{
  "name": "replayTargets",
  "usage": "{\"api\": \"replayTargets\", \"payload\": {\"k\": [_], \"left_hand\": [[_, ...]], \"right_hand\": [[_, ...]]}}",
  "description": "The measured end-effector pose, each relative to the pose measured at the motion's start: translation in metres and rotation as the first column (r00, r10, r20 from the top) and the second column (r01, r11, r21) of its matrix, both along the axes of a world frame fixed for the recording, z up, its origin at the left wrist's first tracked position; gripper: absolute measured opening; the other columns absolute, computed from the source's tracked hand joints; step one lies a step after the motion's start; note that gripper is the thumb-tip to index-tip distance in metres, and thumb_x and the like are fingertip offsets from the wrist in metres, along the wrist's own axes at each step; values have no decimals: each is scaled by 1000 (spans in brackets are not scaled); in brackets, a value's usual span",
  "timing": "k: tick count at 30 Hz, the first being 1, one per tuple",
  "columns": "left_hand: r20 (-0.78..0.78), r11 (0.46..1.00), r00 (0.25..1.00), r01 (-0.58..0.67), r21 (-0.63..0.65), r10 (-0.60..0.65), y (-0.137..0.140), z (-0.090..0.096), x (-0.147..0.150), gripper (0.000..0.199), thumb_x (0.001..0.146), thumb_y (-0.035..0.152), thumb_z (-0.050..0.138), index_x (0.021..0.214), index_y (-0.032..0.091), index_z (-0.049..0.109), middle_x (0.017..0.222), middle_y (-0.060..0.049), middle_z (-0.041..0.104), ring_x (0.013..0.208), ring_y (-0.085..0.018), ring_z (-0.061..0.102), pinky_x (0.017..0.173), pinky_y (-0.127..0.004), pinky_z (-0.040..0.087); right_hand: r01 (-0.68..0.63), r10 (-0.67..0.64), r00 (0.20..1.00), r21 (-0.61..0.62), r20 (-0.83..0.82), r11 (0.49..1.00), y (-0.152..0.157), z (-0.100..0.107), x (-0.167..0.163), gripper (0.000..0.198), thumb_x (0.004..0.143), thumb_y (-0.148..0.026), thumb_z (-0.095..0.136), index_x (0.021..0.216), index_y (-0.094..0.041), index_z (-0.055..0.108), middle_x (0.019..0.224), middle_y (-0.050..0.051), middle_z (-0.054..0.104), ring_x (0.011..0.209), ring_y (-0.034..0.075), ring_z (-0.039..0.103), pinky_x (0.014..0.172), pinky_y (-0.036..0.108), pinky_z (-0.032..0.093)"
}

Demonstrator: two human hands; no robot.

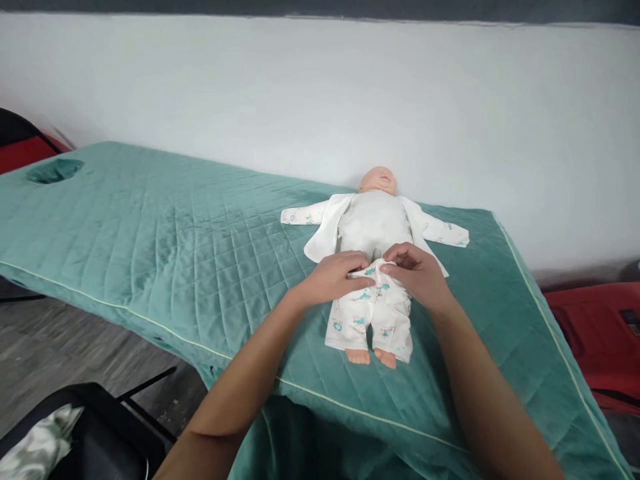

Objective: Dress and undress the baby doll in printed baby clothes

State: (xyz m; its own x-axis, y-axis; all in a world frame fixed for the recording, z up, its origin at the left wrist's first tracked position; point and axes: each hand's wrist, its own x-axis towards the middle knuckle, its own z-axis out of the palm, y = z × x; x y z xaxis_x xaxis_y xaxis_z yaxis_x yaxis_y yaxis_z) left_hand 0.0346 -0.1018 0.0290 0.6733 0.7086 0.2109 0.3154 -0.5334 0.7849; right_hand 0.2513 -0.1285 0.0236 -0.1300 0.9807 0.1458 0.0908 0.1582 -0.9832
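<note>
Printed white baby trousers (373, 319) are worn by a small baby doll (376, 220) laid face up on the green quilted bed (150, 233). The soft waistband is pinched by the left hand (333, 278) and the right hand (417, 273), both closed on it. Thin cloth like this probably bends and bunches easily, so the edge seems the best place to be gripped.

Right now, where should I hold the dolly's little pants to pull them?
Hold the pants at the waistband, probably one hand on each side, coming from the feet end. The doll lies flat on its back on the green bed, feet toward you, so the waist edge faces up. The left hand and right hand already pinch the fabric there.
</note>
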Motion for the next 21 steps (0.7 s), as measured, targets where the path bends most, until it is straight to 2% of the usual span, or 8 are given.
{"api": "replayTargets", "payload": {"k": [2, 4, 8, 11, 15, 18, 21], "left_hand": [[30, 994, 996, -84, -63, 86, 6, 4, 5, 22, 87, 39, 62, 82, 18, 56, 76, 3, 51, 72, -12, 47, 67, -25, 33], [125, 981, 981, -127, -146, 146, 13, 7, 9, 17, 83, 32, 62, 83, 19, 52, 74, 5, 48, 67, -10, 43, 63, -24, 32], [313, 931, 926, -91, -354, 210, 28, 9, 15, 25, 76, 30, 68, 80, 19, 46, 67, 7, 41, 58, -7, 35, 55, -22, 26], [415, 877, 842, -131, -462, 344, 39, -1, 14, 37, 68, 34, 78, 77, 20, 44, 63, 8, 40, 53, -6, 34, 51, -21, 25], [427, 790, 745, -214, -574, 512, 50, -26, 7, 46, 58, 39, 84, 74, 19, 46, 62, 8, 45, 52, -5, 38, 52, -20, 30], [379, 756, 763, -212, -619, 524, 55, -40, -1, 47, 60, 43, 84, 76, 18, 48, 64, 8, 46, 54, -6, 40, 54, -20, 31], [322, 811, 848, -192, -553, 420, 56, -41, -10, 44, 66, 46, 81, 77, 17, 50, 68, 6, 46, 58, -6, 40, 55, -20, 29]], "right_hand": [[33, -33, 998, 1, -44, 999, 1, -2, -1, 25, 71, -35, 85, 80, -23, 65, 72, -2, 61, 63, 11, 49, 56, 25, 36], [58, -59, 995, -5, -86, 998, 3, -3, 1, 28, 66, -35, 87, 80, -23, 66, 72, -2, 62, 64, 12, 51, 58, 25, 39], [136, -150, 960, -74, -236, 988, 9, -5, 14, 33, 68, -48, 83, 81, -24, 65, 62, -5, 51, 53, 9, 38, 50, 24, 29], [219, -257, 920, -157, -297, 963, 18, -12, 28, 37, 71, -56, 76, 78, -24, 60, 59, -6, 43, 51, 10, 34, 48, 26, 28], [271, -324, 909, -221, -263, 937, 30, -25, 40, 40, 62, -50, 80, 76, -23, 55, 64, -4, 50, 56, 12, 42, 54, 27, 36], [232, -270, 954, -252, -128, 939, 32, -29, 47, 43, 62, -55, 79, 78, -23, 55, 65, -4, 53, 56, 12, 44, 54, 27, 35], [148, -143, 989, -230, 37, 962, 26, -26, 57, 45, 65, -57, 79, 80, -21, 56, 66, -5, 52, 58, 11, 43, 55, 26, 32]]}}
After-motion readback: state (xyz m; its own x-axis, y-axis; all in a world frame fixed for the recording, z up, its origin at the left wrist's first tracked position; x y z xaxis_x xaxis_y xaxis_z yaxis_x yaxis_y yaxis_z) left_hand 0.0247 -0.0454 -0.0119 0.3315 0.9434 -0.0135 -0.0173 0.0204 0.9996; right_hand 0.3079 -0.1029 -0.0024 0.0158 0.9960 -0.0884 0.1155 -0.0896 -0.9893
